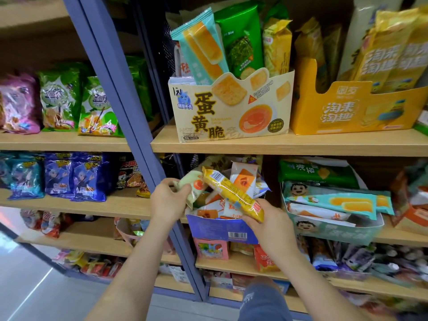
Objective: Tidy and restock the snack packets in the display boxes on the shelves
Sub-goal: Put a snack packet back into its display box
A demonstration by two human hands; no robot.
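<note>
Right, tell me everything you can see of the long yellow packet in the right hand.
The long yellow packet is a narrow sleeve of glossy plastic film, a white barcode label near its upper end and a red patch near its lower end. It slants up to the left, above the mixed packets in the blue display box. The right hand grips its lower end; its upper end sits close to the pale green packet in the left hand.

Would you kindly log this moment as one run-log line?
left hand: grips pale green packet | right hand: holds yellow packet | both over blue box
</note>
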